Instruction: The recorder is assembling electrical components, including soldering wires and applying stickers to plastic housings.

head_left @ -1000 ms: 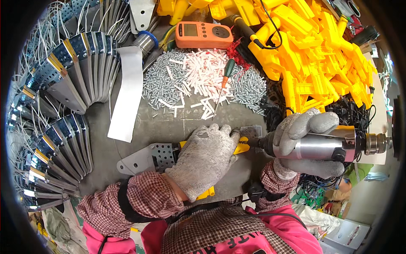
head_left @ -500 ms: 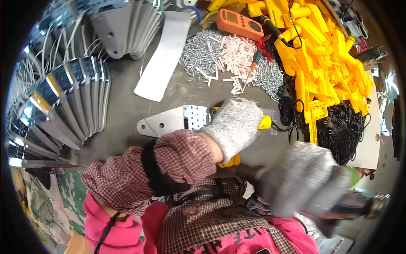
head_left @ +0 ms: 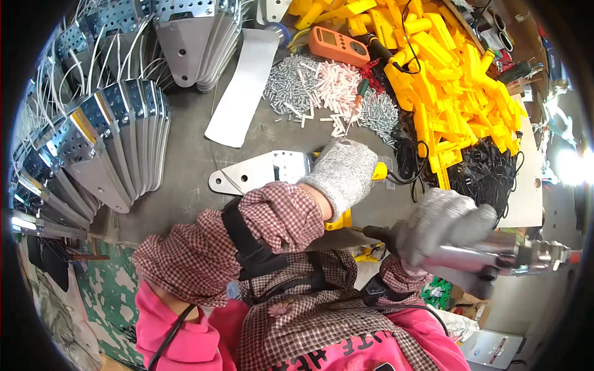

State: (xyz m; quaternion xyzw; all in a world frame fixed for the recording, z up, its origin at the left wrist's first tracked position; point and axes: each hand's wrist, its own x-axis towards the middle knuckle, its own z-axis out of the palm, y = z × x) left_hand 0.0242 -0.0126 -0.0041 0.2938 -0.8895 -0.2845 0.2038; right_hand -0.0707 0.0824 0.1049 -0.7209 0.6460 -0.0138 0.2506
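At the far side of my table lies an orange, box-shaped hand meter (head_left: 339, 46). It has a small grey screen (head_left: 326, 38) near its left end. It lies just beside the yellow plastic parts. I see no packages or signs.

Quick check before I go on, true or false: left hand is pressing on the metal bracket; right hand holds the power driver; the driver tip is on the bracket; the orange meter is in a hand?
The left hand presses on the metal bracket: true.
The right hand holds the power driver: true.
The driver tip touches the bracket: false, it is off the bracket, near the bench edge.
The orange meter is in a hand: false, it lies on the bench beside the yellow plastic parts.
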